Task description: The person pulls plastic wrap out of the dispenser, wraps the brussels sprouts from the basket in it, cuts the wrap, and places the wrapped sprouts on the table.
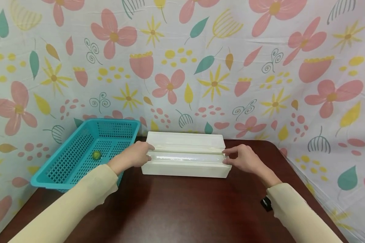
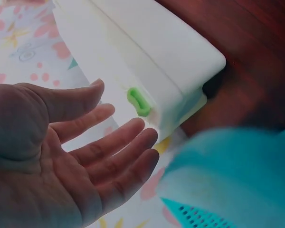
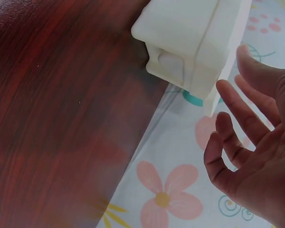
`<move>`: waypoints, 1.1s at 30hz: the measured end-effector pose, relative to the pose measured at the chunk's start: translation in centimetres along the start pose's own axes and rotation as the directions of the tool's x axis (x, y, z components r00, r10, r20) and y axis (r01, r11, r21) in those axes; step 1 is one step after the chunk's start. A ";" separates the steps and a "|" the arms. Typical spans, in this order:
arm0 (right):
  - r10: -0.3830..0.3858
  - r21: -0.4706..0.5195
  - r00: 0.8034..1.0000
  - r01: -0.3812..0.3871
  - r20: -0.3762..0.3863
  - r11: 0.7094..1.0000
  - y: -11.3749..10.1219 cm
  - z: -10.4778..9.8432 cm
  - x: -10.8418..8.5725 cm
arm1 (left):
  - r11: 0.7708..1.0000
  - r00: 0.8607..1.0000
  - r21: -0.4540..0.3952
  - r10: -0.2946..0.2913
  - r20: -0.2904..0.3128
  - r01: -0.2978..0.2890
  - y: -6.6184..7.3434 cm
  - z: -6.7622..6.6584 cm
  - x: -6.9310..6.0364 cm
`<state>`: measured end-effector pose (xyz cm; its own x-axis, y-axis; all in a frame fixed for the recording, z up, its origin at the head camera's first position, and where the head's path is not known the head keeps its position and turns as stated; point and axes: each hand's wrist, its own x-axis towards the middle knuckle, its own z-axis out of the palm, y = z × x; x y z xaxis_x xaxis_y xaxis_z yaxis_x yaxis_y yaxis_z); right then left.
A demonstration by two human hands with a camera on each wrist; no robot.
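Flower-printed cloth [image 1: 182, 44] behind a dark reddish wood table [image 1: 194, 206]. Near the table's back edge, a long white box [image 1: 185, 169], its lid [image 1: 185, 140] tipped back toward the cloth, a shiny clear roll [image 1: 185, 157] lying lengthwise inside. At the box's left end, the left hand [image 1: 136, 153], fingers relaxed and apart, near a small green piece [image 2: 139, 102] at the box's edge. At the right end, the right hand [image 1: 244, 158], fingers loosely bent, with a gap between thumb and index finger. Cannot tell about firm contact on either side. Pale cream sleeves [image 1: 73, 202] on both arms. Left of the box, a turquoise perforated basket [image 1: 53, 185] with a small round greenish thing [image 1: 96, 155] inside.
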<state>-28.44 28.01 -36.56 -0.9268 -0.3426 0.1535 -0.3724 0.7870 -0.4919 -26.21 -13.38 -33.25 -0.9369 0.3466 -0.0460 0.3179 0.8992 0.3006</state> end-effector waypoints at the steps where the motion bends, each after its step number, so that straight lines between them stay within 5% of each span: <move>1: 0.003 0.002 1.000 -0.003 -0.002 1.000 0.0 0.0 0.1 | 1.000 1.000 -0.001 -0.003 0.007 0.003 0.0 -0.1 0.2; 7: -0.045 -0.016 0.999 0.045 -0.019 0.999 0.0 0.3 0.3 | 0.999 0.999 0.004 -0.040 0.015 0.040 0.3 0.0 0.8; 19: -0.146 0.020 0.988 0.148 -0.049 0.989 0.4 0.9 0.0 | 0.998 0.996 -0.007 -0.057 -0.062 0.056 0.0 0.8 1.3; 33: -0.120 0.050 0.986 0.126 -0.113 0.991 0.6 1.9 -0.6 | 0.995 0.993 -0.073 -0.077 -0.086 0.071 -0.5 1.2 1.4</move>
<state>-28.05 27.69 -38.52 -0.8749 -0.3742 0.3075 -0.4836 0.7106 -0.5111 -27.54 -12.98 -34.57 -0.9677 0.2517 0.0129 0.2389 0.8998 0.3652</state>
